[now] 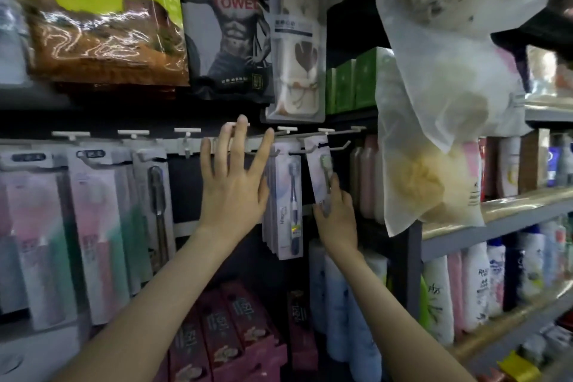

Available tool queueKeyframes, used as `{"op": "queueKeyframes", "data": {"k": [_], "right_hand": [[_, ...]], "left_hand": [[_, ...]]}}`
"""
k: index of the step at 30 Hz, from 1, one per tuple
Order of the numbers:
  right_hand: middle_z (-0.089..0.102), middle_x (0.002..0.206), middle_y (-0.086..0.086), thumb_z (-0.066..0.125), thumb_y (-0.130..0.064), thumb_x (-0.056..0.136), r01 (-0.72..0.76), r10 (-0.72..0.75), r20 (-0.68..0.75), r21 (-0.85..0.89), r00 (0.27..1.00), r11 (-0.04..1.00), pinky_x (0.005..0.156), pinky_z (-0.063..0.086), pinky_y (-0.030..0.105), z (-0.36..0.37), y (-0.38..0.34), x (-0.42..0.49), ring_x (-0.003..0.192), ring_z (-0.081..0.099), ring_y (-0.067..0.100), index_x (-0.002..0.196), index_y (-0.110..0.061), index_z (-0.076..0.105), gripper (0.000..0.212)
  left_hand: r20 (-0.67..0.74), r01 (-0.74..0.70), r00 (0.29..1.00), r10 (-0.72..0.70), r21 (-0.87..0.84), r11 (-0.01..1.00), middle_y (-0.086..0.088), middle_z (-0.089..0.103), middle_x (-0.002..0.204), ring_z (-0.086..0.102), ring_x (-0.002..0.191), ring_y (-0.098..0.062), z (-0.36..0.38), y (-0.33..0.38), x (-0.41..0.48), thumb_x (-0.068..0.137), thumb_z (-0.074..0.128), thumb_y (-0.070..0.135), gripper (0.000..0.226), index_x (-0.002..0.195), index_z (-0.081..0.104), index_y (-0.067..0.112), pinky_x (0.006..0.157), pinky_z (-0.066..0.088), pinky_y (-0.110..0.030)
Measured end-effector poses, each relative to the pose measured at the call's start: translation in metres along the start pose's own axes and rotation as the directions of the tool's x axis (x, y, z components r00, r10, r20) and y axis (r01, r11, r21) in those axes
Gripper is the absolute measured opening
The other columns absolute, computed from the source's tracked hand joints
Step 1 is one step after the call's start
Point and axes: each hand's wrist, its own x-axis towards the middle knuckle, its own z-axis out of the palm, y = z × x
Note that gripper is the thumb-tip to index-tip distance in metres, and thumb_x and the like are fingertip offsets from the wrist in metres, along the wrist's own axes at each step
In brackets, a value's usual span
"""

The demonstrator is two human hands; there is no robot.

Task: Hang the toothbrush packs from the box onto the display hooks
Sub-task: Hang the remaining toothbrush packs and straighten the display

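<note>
At the white hook rail (192,143) across the display's middle, the right hand (338,217) pinches the lower end of a pale carded toothbrush pack (319,164) with a grey-green brush head under a clear blister. The pack is tilted, with its top edge up at a white wire hook (339,146). Whether the hang hole is over the hook: cannot tell.

The left hand (232,192) is released, fingers straight and spread, fingertips at the rail, holding nothing. Its right edge overlaps a hanging stack of white packs (286,211) showing a blue-handled brush, just left of the held pack. Toward the rail's left end hang pink-and-green carded packs (99,226); they are blurred and the print is unreadable.

Containers: a frosted translucent plastic bag (434,102) hangs at upper right, holding a pale yellow puffy item (415,180) whose kind is not discernible. The bag covers part of the grey metal shelf (496,214). Under that shelf stand white and pink bottles (474,288). Below the rail stand pink cartons (235,319), partly hidden by the left forearm. Both forearms are cut off at the bottom edge.
</note>
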Motion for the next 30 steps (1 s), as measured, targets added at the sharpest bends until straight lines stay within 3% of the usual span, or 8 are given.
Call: {"op": "queueKeyframes", "data": {"k": [5,8,15,18,23,30], "right_hand": [[0.036,0.138,0.006,0.051,-0.024,0.096,-0.012,0.01,-0.049,-0.056,0.999,0.998,0.091,0.048,0.046,0.01,-0.005,0.01,0.115,0.05,0.027,0.152,-0.034,0.002,0.075],[0.035,0.138,0.006,0.05,-0.022,0.096,-0.02,0.018,-0.065,-0.032,0.998,0.999,0.087,0.05,0.045,0.017,-0.003,0.011,0.111,0.052,0.028,0.152,-0.035,0.001,0.075],[0.032,0.143,0.008,0.049,-0.017,0.094,-0.083,0.082,-0.066,-0.017,0.994,0.996,0.091,0.047,0.042,0.026,0.008,0.008,0.117,0.046,0.031,0.153,-0.029,0.005,0.074],[0.034,0.142,0.01,0.05,-0.022,0.095,-0.098,0.094,-0.086,-0.043,0.992,0.994,0.083,0.047,0.037,0.026,0.008,0.014,0.113,0.051,0.033,0.153,-0.026,0.006,0.073],[0.035,0.14,0.013,0.051,-0.026,0.096,-0.154,0.16,0.03,-0.147,0.987,0.977,0.069,0.042,0.032,0.031,0.004,0.029,0.107,0.055,0.032,0.153,-0.024,0.006,0.072],[0.031,0.145,0.019,0.045,-0.022,0.098,-0.146,0.184,0.142,-0.24,0.973,0.96,0.084,0.045,0.039,0.035,-0.011,0.04,0.118,0.05,0.036,0.153,-0.018,0.003,0.07]], "left_hand": [[-0.103,-0.035,0.994,0.041,0.055,0.998,-0.018,0.015,0.153,0.015,0.141,-0.036,0.016,-0.006,-0.007,0.084,0.063,0.024,0.075,0.15,0.028,0.019,0.115,0.002,-0.055],[-0.153,-0.036,0.987,0.046,0.067,0.997,-0.015,0.015,0.154,0.007,0.142,-0.034,0.02,-0.009,-0.009,0.085,0.061,0.025,0.072,0.15,0.03,0.019,0.114,0.004,-0.056],[-0.15,-0.056,0.987,0.052,-0.02,0.998,-0.016,0.013,0.154,0.007,0.143,-0.037,0.023,-0.012,-0.006,0.086,0.056,0.024,0.067,0.148,0.03,0.018,0.115,0.001,-0.056],[-0.161,-0.05,0.986,0.043,-0.04,0.998,-0.017,0.012,0.153,0.002,0.143,-0.036,0.026,-0.01,-0.005,0.086,0.057,0.023,0.069,0.149,0.028,0.018,0.116,-0.001,-0.053],[-0.163,-0.035,0.986,0.025,-0.058,0.998,-0.018,0.013,0.152,0.001,0.142,-0.037,0.027,-0.005,-0.004,0.085,0.065,0.018,0.067,0.146,0.039,0.016,0.116,-0.002,-0.052],[-0.074,-0.001,0.997,-0.007,-0.111,0.994,-0.018,0.003,0.155,-0.003,0.144,-0.035,0.022,0.001,-0.023,0.087,0.057,0.021,0.067,0.149,0.031,0.019,0.116,-0.006,-0.05]]}}
